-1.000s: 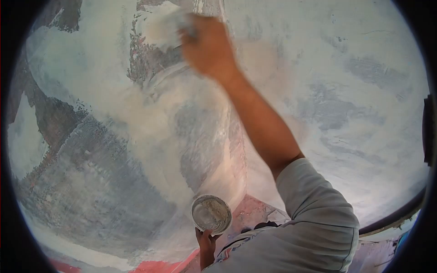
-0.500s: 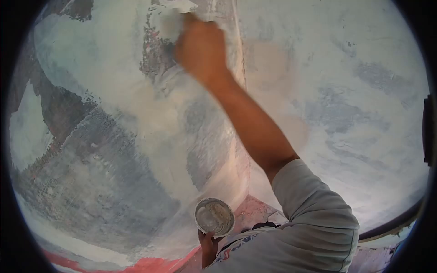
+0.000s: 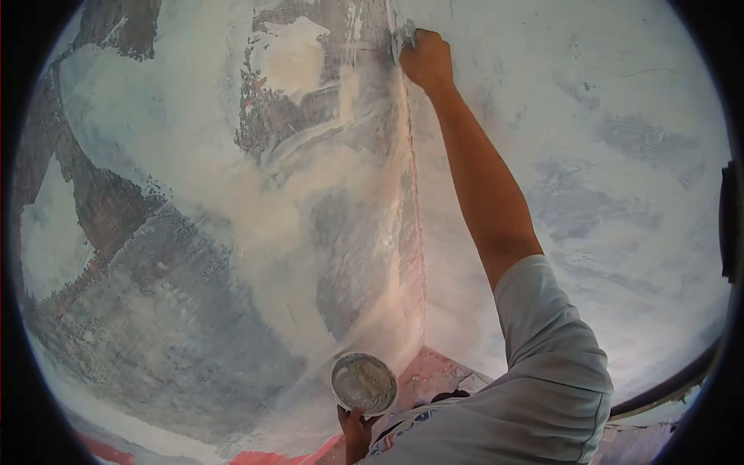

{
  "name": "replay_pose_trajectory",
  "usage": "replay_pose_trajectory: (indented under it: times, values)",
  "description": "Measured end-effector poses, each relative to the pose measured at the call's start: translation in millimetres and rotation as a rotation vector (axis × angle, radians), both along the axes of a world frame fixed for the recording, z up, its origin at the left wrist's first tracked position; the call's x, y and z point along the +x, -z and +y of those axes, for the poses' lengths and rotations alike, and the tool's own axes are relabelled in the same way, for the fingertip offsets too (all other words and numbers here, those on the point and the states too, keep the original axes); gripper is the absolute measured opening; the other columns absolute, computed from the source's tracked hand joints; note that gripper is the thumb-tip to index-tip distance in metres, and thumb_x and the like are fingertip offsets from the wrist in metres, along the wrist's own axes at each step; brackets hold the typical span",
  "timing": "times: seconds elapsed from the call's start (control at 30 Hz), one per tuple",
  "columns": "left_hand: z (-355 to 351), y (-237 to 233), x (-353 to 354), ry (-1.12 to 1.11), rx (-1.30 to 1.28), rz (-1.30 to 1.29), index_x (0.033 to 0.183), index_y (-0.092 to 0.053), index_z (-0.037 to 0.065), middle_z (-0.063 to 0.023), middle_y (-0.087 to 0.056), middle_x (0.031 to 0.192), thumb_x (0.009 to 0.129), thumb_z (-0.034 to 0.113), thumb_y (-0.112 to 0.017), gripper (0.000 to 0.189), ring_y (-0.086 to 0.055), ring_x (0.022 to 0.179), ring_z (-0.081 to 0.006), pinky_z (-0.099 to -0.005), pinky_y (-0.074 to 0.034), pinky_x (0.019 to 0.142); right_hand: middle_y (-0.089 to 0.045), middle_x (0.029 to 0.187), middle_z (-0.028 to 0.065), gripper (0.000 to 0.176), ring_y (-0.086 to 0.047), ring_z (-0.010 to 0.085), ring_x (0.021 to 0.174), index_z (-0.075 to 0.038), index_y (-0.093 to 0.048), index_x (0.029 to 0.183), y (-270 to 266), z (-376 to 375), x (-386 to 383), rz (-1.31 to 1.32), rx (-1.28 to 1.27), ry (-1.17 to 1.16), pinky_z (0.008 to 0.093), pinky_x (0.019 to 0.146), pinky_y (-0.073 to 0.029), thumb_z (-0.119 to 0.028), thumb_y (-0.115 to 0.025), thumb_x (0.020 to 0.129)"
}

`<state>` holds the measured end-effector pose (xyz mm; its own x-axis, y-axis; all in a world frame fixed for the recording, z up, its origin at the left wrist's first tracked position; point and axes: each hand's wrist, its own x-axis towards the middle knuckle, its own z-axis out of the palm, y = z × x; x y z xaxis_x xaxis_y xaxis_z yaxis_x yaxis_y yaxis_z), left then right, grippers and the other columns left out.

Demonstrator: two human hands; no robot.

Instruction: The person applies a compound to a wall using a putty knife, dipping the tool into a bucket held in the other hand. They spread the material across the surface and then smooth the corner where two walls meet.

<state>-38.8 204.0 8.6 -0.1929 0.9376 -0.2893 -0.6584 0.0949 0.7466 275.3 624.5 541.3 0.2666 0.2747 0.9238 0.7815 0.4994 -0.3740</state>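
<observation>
High up at the wall corner, my right hand (image 3: pixel 427 59) is closed around a putty knife (image 3: pixel 402 36), whose blade lies against the corner seam. Low in the view my left hand (image 3: pixel 356 425) grips a round bowl (image 3: pixel 335 378) from beneath and tips its mouth toward me. Greyish putty (image 3: pixel 364 385) coats the inside of the bowl. The left wall (image 3: pixel 178 287) carries uneven pale and grey smears of putty. A pale patch of putty (image 3: pixel 293 56) sits on a dark, rough area left of my right hand.
The right wall (image 3: pixel 589 256) meets the left wall at a vertical corner seam (image 3: pixel 417 225). A reddish floor (image 3: pixel 434 368) shows at the foot of the corner. Red paint (image 3: pixel 271 457) runs along the bottom of the left wall. A dark curved edge (image 3: pixel 674 384) is at lower right.
My right hand has swept right with the putty knife, from the left wall to the corner. The pale patch it covered is now in sight. The bowl has barely moved.
</observation>
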Motion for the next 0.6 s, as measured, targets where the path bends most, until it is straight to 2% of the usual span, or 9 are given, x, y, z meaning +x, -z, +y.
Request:
replay_pose_trajectory:
  times: [0.1,0.13,0.27,0.37,0.43,0.47,0.53,0.6]
  values:
    - [1,14,-4,0.003,-0.021,0.011,0.146,-0.036,0.010,-0.0190,-0.051,0.139,0.080,-0.001,-0.056,0.070,-0.063,0.117,-0.0440,-0.0655,-0.063,0.083,-0.072,0.090,0.0272,0.017,-0.069,0.0483,0.088,0.002,-0.069,0.089,1,-1,-33,0.004,0.064,0.020,0.0539,0.081,-0.057,-0.014,-0.064,0.083]
    - [0,14,-5,-0.004,-0.032,0.013,0.145,-0.036,0.010,-0.0191,-0.051,0.139,0.080,-0.001,-0.056,0.070,-0.062,0.117,-0.0441,-0.0654,-0.063,0.083,-0.072,0.087,0.0275,0.017,-0.070,0.0485,0.085,0.001,-0.070,0.089,1,-9,-48,-0.016,0.051,0.047,0.0543,0.081,-0.058,-0.013,-0.064,0.081]
    - [1,9,-4,0.011,-0.010,-0.013,0.146,-0.036,0.010,-0.0196,-0.051,0.138,0.079,-0.001,-0.057,0.070,-0.063,0.116,-0.0439,-0.0649,-0.063,0.082,-0.070,0.082,0.0295,0.029,-0.072,0.0468,0.080,-0.001,-0.069,0.106,1,-93,-131,-0.152,0.112,-0.104,0.0554,0.075,-0.060,-0.005,-0.061,0.078]
    - [6,2,-3,0.022,-0.017,0.006,0.146,-0.036,0.009,-0.0205,-0.052,0.137,0.079,-0.002,-0.057,0.071,-0.064,0.115,-0.0438,-0.0646,-0.064,0.081,-0.071,0.088,0.0266,0.030,-0.073,0.0425,0.083,-0.001,-0.065,0.105,8,-141,-154,-0.263,0.083,-0.140,0.0511,0.076,-0.061,0.000,-0.064,0.075]
    - [5,-7,-3,0.015,-0.036,0.031,0.146,-0.036,0.009,-0.0212,-0.052,0.137,0.079,-0.003,-0.057,0.071,-0.065,0.114,-0.0437,-0.0644,-0.064,0.082,-0.071,0.086,0.0257,0.030,-0.071,0.0440,0.082,-0.003,-0.065,0.105,15,-149,-136,-0.271,0.212,-0.452,0.0499,0.077,-0.059,-0.001,-0.064,0.076]
    - [2,-8,-4,0.014,-0.037,0.035,0.146,-0.036,0.009,-0.0212,-0.052,0.137,0.079,-0.003,-0.057,0.071,-0.065,0.114,-0.0437,-0.0644,-0.064,0.082,-0.070,0.088,0.0272,0.028,-0.068,0.0477,0.086,-0.004,-0.069,0.110,16,-129,-117,-0.140,0.284,-0.570,0.0497,0.080,-0.057,-0.008,-0.064,0.083]
    - [1,-5,-3,0.010,-0.017,0.028,0.146,-0.036,0.008,-0.0215,-0.052,0.137,0.080,-0.002,-0.057,0.070,-0.065,0.115,-0.0442,-0.0643,-0.064,0.082,-0.070,0.086,0.0258,0.013,-0.068,0.0475,0.082,0.000,-0.068,0.090,13,-83,-63,-0.122,0.375,-0.373,0.0529,0.076,-0.056,-0.007,-0.065,0.079]
    - [1,-9,-1,0.017,-0.002,0.014,0.145,-0.036,0.008,-0.0213,-0.052,0.138,0.080,-0.003,-0.057,0.069,-0.064,0.116,-0.0441,-0.0643,-0.064,0.082,-0.070,0.085,0.0274,0.010,-0.068,0.0480,0.084,0.000,-0.067,0.084,10,-47,-22,0.006,0.158,-0.128,0.0534,0.078,-0.056,-0.009,-0.064,0.080]
